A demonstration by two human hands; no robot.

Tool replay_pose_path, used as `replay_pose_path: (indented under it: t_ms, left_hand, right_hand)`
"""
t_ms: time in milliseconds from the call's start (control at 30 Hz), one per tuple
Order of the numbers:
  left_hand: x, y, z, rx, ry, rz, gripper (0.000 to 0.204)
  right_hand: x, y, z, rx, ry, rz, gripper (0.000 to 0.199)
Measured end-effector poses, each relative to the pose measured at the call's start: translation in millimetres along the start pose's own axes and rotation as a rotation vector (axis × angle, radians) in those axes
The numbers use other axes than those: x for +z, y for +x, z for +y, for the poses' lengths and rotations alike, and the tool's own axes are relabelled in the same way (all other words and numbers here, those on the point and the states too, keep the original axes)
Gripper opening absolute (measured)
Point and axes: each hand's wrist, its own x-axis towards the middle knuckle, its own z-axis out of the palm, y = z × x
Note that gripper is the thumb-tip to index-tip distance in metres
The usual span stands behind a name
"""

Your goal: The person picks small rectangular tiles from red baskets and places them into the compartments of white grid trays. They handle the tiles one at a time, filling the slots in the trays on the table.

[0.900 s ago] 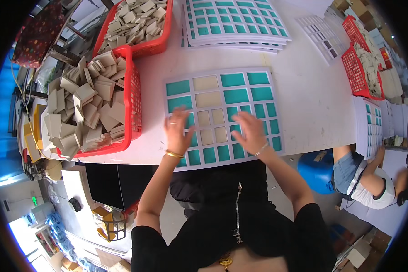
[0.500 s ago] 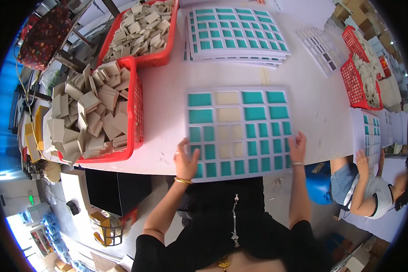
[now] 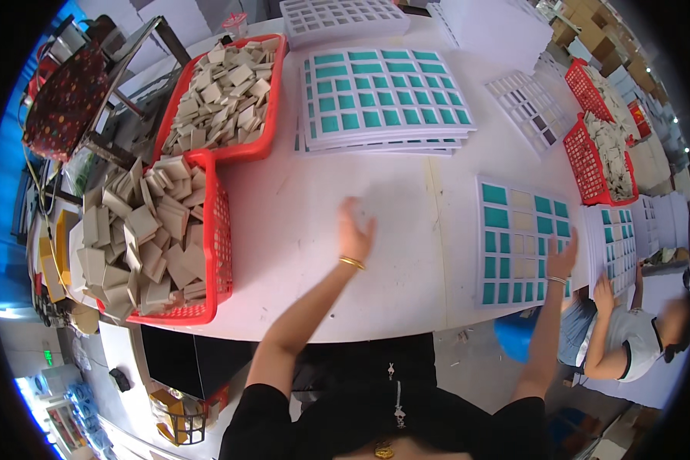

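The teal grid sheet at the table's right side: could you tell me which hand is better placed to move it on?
Right: the right hand already touches the grid sheet; the left hand hovers apart over bare table.

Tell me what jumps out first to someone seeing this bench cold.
Two red baskets heaped with beige tiles fill the table's left side. A stack of white grid sheets with teal squares lies at the far centre. The right hand rests on a partly filled teal-and-beige grid sheet at the right edge, while the left hand hovers open over the bare white table.
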Motion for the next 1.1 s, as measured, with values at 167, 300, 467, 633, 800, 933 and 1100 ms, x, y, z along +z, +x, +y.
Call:
replay_pose_path:
  t_ms: [167,300,467,633,800,933,1100]
  left_hand:
    - [-65.1,96.6,-90.8,-0.095,0.231,0.242,0.071]
    - [-76.9,137.3,-88.9,-0.211,0.378,0.171,0.077]
    - [-74.0,154.0,-99.8,-0.172,0.365,0.105,0.075]
    - [-73.4,160.5,-111.9,-0.146,0.238,0.153,0.065]
    - [-85.1,124.8,-137.0,-0.236,-0.003,0.183,0.058]
    - [-99.7,35.6,-115.0,-0.248,-0.219,0.152,0.055]
    - [-146.8,-77.6,-17.2,-0.454,-0.350,0.174,0.052]
  right_hand:
    - [105.0,13.4,-117.6,-0.002,0.371,-0.220,0.057]
    - [201.9,33.8,-186.9,0.368,0.906,-0.370,0.065]
    - [260.4,52.3,-232.1,0.302,0.469,-0.364,0.063]
    - [260.2,51.8,-233.7,0.411,0.929,-0.238,0.056]
    - [230.4,8.6,-217.1,0.599,1.134,-0.269,0.049]
    - [188.8,-59.6,-179.9,0.774,1.148,-0.122,0.040]
    - [83.0,-119.6,-173.0,0.946,0.903,-0.157,0.027]
